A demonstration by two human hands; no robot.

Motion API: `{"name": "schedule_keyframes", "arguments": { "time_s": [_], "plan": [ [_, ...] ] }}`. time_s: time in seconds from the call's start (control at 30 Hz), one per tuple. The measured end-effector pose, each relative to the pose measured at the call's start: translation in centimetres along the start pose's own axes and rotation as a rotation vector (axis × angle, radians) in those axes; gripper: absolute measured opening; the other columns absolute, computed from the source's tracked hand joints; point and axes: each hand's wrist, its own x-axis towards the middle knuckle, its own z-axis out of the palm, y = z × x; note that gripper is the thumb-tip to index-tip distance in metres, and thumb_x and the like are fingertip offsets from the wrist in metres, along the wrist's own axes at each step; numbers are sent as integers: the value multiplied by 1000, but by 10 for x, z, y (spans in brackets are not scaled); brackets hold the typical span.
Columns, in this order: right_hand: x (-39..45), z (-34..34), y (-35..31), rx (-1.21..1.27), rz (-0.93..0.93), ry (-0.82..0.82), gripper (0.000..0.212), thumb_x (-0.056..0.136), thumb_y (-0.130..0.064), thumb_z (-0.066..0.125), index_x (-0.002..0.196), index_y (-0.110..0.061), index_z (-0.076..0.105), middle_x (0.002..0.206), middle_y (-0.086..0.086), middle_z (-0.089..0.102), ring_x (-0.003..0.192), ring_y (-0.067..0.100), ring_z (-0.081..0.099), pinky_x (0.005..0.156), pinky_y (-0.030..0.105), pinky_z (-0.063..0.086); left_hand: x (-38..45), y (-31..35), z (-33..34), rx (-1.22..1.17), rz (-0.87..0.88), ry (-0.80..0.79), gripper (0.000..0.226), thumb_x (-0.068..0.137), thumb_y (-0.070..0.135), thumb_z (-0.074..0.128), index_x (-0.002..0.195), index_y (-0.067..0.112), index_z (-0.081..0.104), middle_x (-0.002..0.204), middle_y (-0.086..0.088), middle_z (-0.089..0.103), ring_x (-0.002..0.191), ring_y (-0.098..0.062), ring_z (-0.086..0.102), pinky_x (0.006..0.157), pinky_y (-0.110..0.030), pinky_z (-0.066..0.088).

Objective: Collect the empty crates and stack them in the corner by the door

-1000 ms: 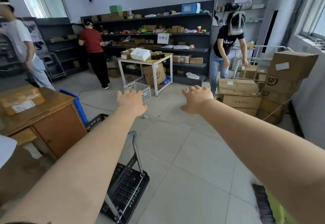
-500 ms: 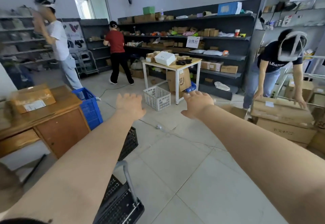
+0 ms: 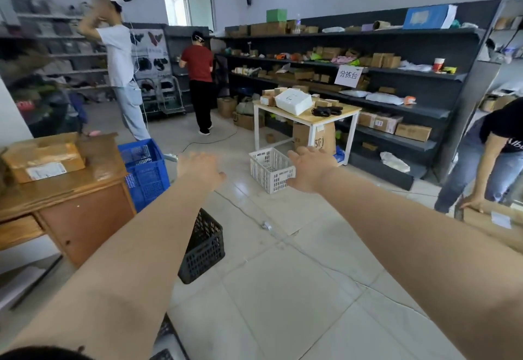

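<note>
Both my arms reach forward over the tiled floor. My left hand (image 3: 199, 170) is open and holds nothing. My right hand (image 3: 310, 167) is open too, and its fingers overlap the right edge of a white crate (image 3: 268, 169) that stands on the floor by a small white-legged table (image 3: 336, 116); I cannot tell if they touch. A blue crate (image 3: 145, 171) stands beside the wooden desk on the left. A black crate (image 3: 204, 248) sits on the floor under my left forearm, partly hidden by it.
A wooden desk (image 3: 68, 190) with a cardboard box (image 3: 42, 158) stands at the left. Dark shelving (image 3: 396, 76) lines the back wall. Three people work nearby: one in white (image 3: 119, 59), one in red (image 3: 198, 76), one bending over boxes at the right (image 3: 492, 150). A cable runs across the floor.
The view has swung left and moved forward. The white crate has come closer to my hands, and the blue and black crates have come into fuller view.
</note>
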Motion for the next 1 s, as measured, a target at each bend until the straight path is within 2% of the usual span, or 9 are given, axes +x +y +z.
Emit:
{"name": "schedule_keyframes", "arguments": {
  "time_s": [0.07, 0.2, 0.4, 0.47, 0.63, 0.77, 1.0],
  "plan": [
    [44, -3, 9, -13, -13, 3, 70, 93, -48, 48, 150, -18, 23, 152, 9, 32, 142, 28, 26, 112, 43, 25, 43, 2, 3, -7, -25, 3, 43, 91, 42, 46, 123, 14, 54, 124, -9, 58, 119, -28, 49, 101, -41, 33],
    [136, -4, 23, 6, -66, 63, 64, 92, -48, 49, 145, -18, 32, 145, 8, 39, 136, 28, 33, 109, 42, 29, 126, -2, 4, -37, -40, 37, 44, 90, 39, 46, 127, 15, 51, 128, -8, 55, 122, -28, 46, 102, -42, 32],
    [254, -7, 28, 51, -183, 118, 58, 92, -47, 49, 139, -15, 38, 139, 9, 44, 131, 28, 38, 104, 40, 34, 215, -10, 7, -14, -148, 53, 36, 91, 37, 45, 118, 14, 53, 123, -8, 57, 118, -29, 49, 102, -41, 33],
    [294, -8, 30, 58, -228, 147, 62, 91, -47, 49, 142, -15, 35, 141, 9, 42, 132, 28, 37, 104, 40, 34, 243, -12, 9, -5, -186, 57, 34, 91, 37, 45, 116, 16, 54, 122, -6, 57, 119, -28, 49, 103, -41, 33],
    [391, -1, 39, 86, -338, 187, 64, 93, -46, 49, 147, -16, 31, 147, 9, 37, 136, 28, 33, 107, 39, 31, 313, -11, 16, 37, -325, 14, 50, 91, 49, 43, 128, 17, 51, 133, -7, 54, 126, -29, 44, 106, -42, 28],
    [463, 9, 54, 81, -459, 204, 63, 93, -45, 47, 146, -15, 31, 146, 10, 38, 136, 28, 32, 108, 38, 29, 362, -3, 24, 62, -432, -28, 52, 91, 45, 46, 136, 18, 44, 140, -6, 48, 130, -29, 40, 106, -43, 28],
    [583, 21, 54, 118, -629, 223, 60, 92, -42, 49, 144, -17, 34, 143, 7, 41, 134, 27, 35, 108, 38, 29, 443, 0, 33, 123, -586, -73, 51, 93, 42, 44, 136, 16, 43, 140, -9, 47, 130, -32, 41, 107, -47, 29]
  ]
}}
